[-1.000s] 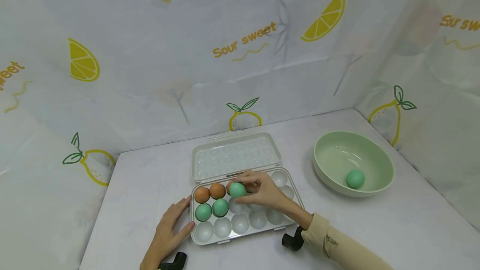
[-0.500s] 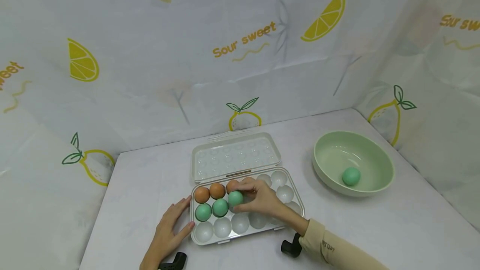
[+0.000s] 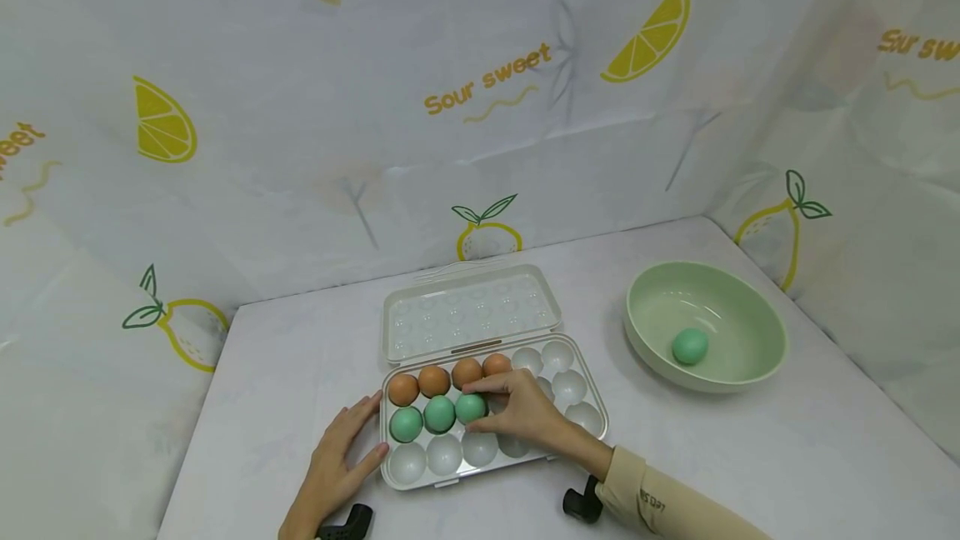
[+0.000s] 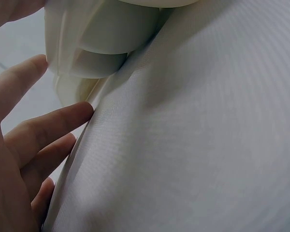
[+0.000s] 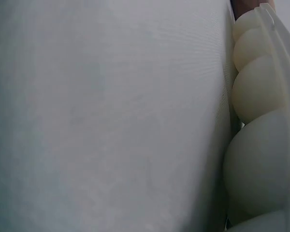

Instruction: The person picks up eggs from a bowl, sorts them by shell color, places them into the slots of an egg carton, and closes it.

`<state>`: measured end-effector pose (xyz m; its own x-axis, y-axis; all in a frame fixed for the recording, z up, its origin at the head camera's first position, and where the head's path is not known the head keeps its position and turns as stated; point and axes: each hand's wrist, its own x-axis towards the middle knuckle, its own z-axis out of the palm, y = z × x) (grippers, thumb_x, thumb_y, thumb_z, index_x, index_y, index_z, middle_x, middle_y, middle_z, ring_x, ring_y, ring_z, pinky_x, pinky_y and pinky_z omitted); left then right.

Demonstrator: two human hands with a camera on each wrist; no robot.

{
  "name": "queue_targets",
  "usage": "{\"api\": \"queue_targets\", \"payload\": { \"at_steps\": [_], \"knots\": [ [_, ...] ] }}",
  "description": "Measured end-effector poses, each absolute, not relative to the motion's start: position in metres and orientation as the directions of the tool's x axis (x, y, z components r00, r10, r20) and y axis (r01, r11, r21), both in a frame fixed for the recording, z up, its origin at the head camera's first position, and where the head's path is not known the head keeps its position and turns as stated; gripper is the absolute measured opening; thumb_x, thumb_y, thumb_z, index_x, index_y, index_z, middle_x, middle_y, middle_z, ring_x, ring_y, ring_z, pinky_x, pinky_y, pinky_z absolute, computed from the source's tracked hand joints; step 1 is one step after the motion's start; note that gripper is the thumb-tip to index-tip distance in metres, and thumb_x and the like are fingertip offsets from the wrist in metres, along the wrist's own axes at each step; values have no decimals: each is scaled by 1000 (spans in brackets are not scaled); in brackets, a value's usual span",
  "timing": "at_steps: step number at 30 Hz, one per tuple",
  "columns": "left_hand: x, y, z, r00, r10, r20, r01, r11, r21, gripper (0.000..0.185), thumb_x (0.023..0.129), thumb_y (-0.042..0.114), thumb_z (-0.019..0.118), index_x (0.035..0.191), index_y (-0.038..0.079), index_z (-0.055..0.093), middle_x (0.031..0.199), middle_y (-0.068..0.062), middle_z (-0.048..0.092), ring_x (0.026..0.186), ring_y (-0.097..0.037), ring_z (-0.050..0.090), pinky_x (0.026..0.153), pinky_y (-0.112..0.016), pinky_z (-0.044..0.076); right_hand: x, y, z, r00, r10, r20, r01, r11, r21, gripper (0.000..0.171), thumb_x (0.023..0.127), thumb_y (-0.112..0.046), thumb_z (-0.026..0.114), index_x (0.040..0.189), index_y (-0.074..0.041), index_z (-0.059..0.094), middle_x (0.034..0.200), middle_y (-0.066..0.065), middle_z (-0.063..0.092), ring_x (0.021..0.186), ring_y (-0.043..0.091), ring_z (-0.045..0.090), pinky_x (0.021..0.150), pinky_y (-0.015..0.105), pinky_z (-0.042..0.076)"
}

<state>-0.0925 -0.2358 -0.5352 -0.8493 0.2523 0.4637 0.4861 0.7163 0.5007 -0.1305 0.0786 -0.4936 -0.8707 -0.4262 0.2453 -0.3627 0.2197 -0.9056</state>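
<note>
An open egg box (image 3: 480,447) lies on the table with several brown eggs (image 3: 433,380) along its back row. Two green eggs (image 3: 439,414) sit at the left of the middle row. My right hand (image 3: 521,415) pinches a third green egg (image 3: 470,408) between thumb and fingers, at the third cup of that row. With fingers spread, my left hand (image 3: 339,461) touches the box's left edge. In the left wrist view, the left fingers (image 4: 26,79) reach along the side of the box (image 4: 63,43). The right wrist view shows only the box's rounded cups (image 5: 261,159) from outside.
The clear lid (image 3: 471,312) lies folded back behind the box. A pale green bowl (image 3: 652,307) stands to the right, with one green egg (image 3: 690,346) inside. Behind the table (image 3: 300,357) hangs a white sheet printed with lemons (image 3: 165,119).
My right hand has lowered the green egg into the third cup of the middle row, uncovering more brown eggs behind. In the bowl, the loose green egg has rolled left. My left hand stays put.
</note>
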Motion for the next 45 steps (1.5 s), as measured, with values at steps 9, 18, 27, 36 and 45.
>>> {"api": "queue_targets", "payload": {
  "at_steps": [9, 18, 27, 36, 45],
  "knots": [
    [-93, -236, -535, -848, 254, 466, 489, 714, 501, 71, 78, 19, 80, 146, 15, 58, 138, -14, 67, 126, -35, 57, 121, -4, 16, -130, 80, -494, -826, -453, 335, -499, 312, -808, 43, 69, -8, 93, 109, -2, 79, 106, 9, 80, 105, 18, 76, 95, 24, 60],
    [-94, -235, -534, -851, 253, 460, 484, 720, 498, 70, 79, 20, 80, 146, 15, 58, 138, -13, 68, 127, -34, 56, 121, -3, 15, -129, 80, -491, -823, -460, 333, -508, 336, -793, 50, 69, -10, 94, 113, 3, 76, 112, 12, 79, 110, 26, 75, 99, 28, 59],
    [-93, -235, -535, -847, 255, 466, 489, 718, 496, 70, 78, 19, 80, 145, 15, 58, 137, -13, 68, 126, -33, 56, 121, -3, 15, -129, 84, -491, -854, -418, 309, -450, 299, -841, 50, 71, -19, 94, 116, -3, 77, 112, 8, 79, 109, 18, 74, 98, 23, 57],
    [-93, -236, -536, -855, 252, 454, 480, 719, 503, 71, 80, 20, 80, 146, 18, 57, 138, -12, 68, 127, -34, 56, 120, -3, 15, -145, 100, -474, -854, -374, 361, -414, 67, -908, 37, 79, 0, 84, 112, 13, 72, 107, 30, 75, 95, 19, 74, 87, 44, 64],
    [-92, -235, -535, -859, 248, 447, 471, 724, 504, 70, 80, 21, 79, 147, 19, 57, 138, -10, 68, 127, -34, 56, 120, -2, 14, -152, 113, -465, -898, -320, 303, -355, 119, -927, 37, 81, -4, 85, 113, 10, 74, 114, 28, 74, 108, 0, 69, 102, 28, 58]
  ]
}}
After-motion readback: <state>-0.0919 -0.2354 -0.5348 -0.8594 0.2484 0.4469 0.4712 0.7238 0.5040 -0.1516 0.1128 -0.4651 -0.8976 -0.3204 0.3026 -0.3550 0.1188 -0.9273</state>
